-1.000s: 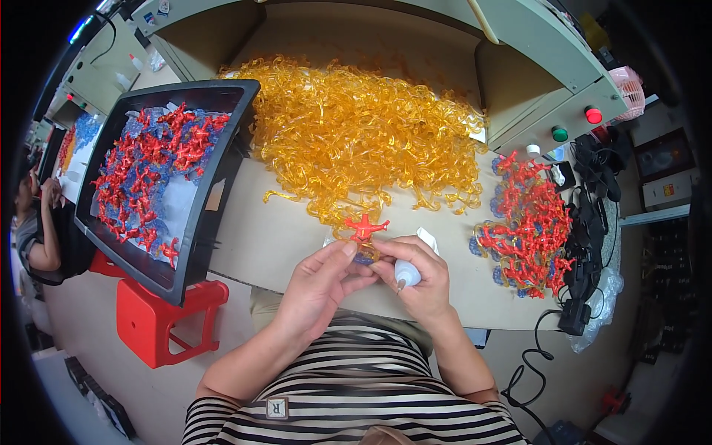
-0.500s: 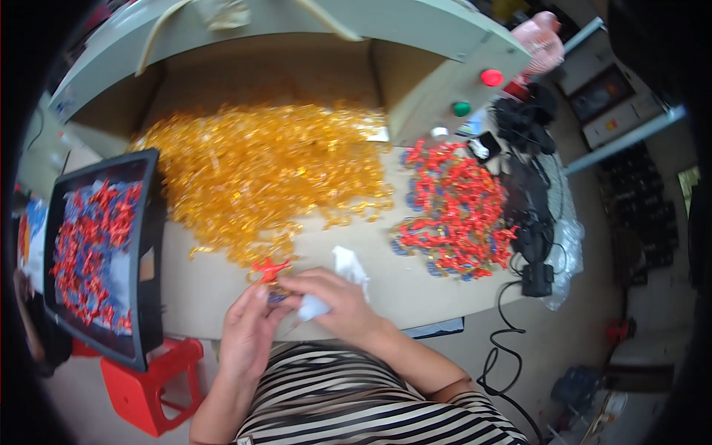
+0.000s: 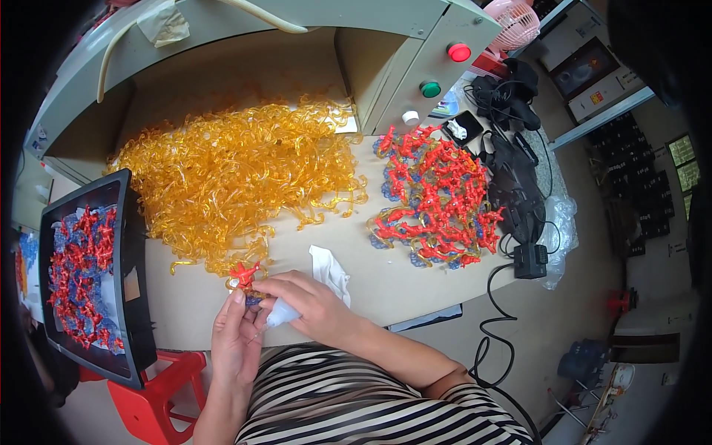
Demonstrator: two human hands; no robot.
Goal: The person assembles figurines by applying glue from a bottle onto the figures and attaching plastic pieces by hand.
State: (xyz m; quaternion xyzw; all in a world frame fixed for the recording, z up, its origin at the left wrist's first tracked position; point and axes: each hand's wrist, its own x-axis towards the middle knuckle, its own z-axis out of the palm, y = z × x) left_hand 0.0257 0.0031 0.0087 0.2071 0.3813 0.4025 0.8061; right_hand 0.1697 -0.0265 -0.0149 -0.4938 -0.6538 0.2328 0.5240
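A small red plastic figurine [image 3: 245, 274] with an amber part and a dark blue base stands upright between my hands at the table's front. My left hand [image 3: 236, 343] is closed on it by thumb and fingertips. My right hand [image 3: 320, 305] is closed round a soft whitish squeeze bottle [image 3: 282, 314] with a thin tip, pointing down toward my left palm. The right thumb and forefinger reach over to the figurine's side, partly hiding its base. Just behind it spreads a big heap of translucent amber curled pieces [image 3: 230, 178].
Finished-looking red, blue and amber figurines [image 3: 441, 196] lie piled on the right. A black tray [image 3: 137, 297] of red and blue figurines stands left, above a red stool [image 3: 159, 397]. Crumpled white tissue [image 3: 330, 273] lies beside my right hand. Black cables and a device [image 3: 529, 259] line the right edge.
The whole view has shifted, so the table things appear farther left, and the picture is sharper. My hands keep the same hold on the figurine and the bottle.
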